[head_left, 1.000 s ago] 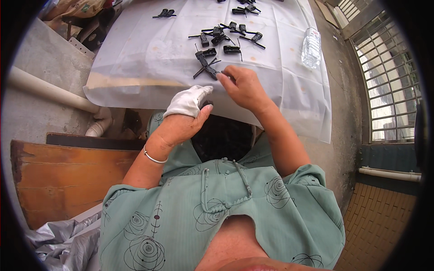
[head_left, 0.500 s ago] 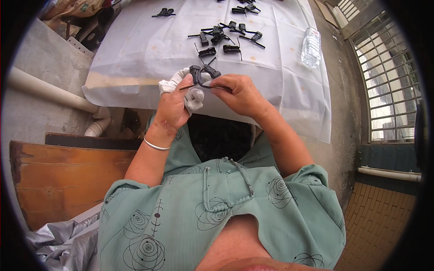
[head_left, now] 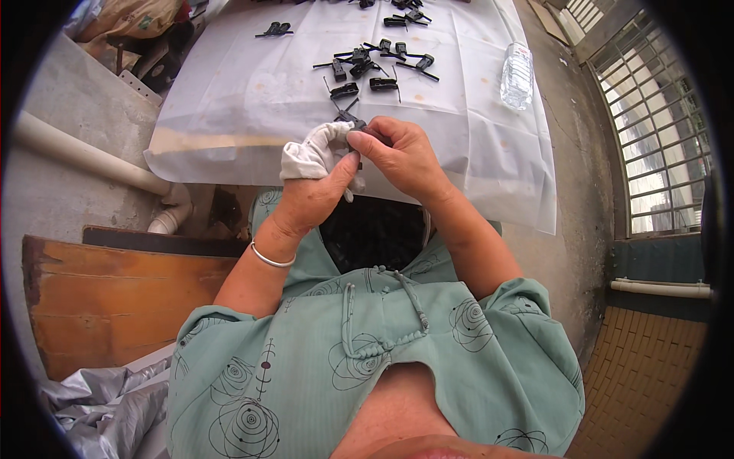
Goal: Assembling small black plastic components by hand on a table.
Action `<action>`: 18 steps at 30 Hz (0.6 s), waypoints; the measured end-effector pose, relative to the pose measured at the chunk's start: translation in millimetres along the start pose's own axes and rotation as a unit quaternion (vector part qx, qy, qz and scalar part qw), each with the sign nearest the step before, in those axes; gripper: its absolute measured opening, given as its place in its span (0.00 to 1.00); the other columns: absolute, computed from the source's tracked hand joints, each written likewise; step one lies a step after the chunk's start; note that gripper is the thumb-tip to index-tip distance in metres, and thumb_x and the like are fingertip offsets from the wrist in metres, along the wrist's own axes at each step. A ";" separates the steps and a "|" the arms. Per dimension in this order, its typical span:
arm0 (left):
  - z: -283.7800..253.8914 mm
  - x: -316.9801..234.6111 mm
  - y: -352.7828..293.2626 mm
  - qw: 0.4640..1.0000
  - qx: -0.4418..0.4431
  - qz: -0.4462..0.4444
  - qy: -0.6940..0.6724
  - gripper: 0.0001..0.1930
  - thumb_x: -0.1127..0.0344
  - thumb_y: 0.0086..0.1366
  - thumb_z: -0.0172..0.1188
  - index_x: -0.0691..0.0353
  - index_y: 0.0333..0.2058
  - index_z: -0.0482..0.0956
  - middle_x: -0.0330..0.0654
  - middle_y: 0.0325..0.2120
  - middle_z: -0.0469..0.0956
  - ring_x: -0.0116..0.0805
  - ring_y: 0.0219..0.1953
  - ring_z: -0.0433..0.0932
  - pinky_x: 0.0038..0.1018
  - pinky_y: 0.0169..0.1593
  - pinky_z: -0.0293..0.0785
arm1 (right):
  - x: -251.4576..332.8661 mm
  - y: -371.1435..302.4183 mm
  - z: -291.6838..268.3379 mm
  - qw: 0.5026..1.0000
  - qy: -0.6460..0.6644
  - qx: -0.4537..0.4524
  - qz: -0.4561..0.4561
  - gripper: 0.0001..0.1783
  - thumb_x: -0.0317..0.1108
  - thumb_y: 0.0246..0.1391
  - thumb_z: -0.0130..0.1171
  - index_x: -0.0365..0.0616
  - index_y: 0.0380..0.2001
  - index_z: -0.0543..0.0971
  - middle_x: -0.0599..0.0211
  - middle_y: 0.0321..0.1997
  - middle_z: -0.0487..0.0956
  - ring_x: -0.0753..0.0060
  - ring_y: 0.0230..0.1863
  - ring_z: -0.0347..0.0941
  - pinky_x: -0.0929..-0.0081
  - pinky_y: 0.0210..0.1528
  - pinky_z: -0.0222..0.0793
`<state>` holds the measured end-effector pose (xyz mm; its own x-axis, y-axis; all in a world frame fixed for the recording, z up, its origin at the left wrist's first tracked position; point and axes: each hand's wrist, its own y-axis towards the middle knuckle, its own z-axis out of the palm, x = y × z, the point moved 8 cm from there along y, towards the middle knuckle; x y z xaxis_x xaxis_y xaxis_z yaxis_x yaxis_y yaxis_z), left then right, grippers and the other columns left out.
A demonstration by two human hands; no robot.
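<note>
The left hand (head_left: 317,195) held a white cloth (head_left: 310,153) bunched in its fingers. The right hand (head_left: 405,157) pinched a small black clip (head_left: 353,122) tight against the cloth, just above the near edge of the table (head_left: 229,99). It looked like the wiping of this clip was only half done. Many more black clips (head_left: 375,65) lay in a loose bunch toward the far edge, waiting. The held clip was dark, thin and mostly hidden by fingers. A clear bottle (head_left: 517,75) lay near the right edge.

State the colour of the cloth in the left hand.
White: the cloth, bunched in the left hand, shows best in the head view.
</note>
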<state>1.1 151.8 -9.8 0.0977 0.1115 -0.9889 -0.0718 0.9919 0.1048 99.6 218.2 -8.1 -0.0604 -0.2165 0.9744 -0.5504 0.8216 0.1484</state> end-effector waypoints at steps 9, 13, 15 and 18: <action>-1.1 -13.3 0.5 0.947 -0.093 0.123 0.283 0.14 0.75 0.53 0.55 0.70 0.41 0.72 0.48 0.33 0.76 0.35 0.31 0.77 0.25 0.36 0.73 | 0.2 -14.2 11.7 0.989 -0.126 0.049 -0.061 0.15 0.36 0.59 0.49 0.37 0.24 0.74 0.79 0.20 0.69 0.84 0.24 0.59 0.80 0.27 0.60; 5.9 -19.4 -1.4 0.917 -0.105 0.208 0.324 0.14 0.76 0.52 0.54 0.70 0.40 0.73 0.52 0.34 0.76 0.45 0.36 0.77 0.29 0.42 0.72 | -26.9 -11.0 18.2 0.999 0.034 0.026 0.005 0.15 0.36 0.59 0.47 0.36 0.25 0.75 0.77 0.22 0.73 0.86 0.26 0.62 0.83 0.30 0.62; 5.4 -18.1 -1.9 0.903 -0.106 0.207 0.360 0.14 0.76 0.52 0.53 0.70 0.40 0.73 0.52 0.34 0.76 0.46 0.36 0.76 0.30 0.42 0.72 | -34.5 -8.4 21.5 0.998 0.062 0.022 0.025 0.16 0.36 0.59 0.47 0.35 0.25 0.75 0.77 0.23 0.74 0.87 0.27 0.63 0.83 0.31 0.63; 5.2 -13.5 -1.9 0.881 -0.100 0.205 0.414 0.14 0.76 0.52 0.52 0.70 0.40 0.73 0.54 0.35 0.75 0.46 0.37 0.76 0.31 0.43 0.72 | -50.7 -6.3 26.9 0.995 0.066 0.034 0.064 0.16 0.36 0.59 0.46 0.36 0.25 0.75 0.79 0.23 0.72 0.87 0.28 0.63 0.83 0.31 0.63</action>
<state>5.2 148.7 3.9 -0.7289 0.2937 -0.6184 -0.1140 0.8386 0.5327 83.7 209.7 -63.0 -0.0262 -0.0378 0.9989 -0.5999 0.7999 0.0145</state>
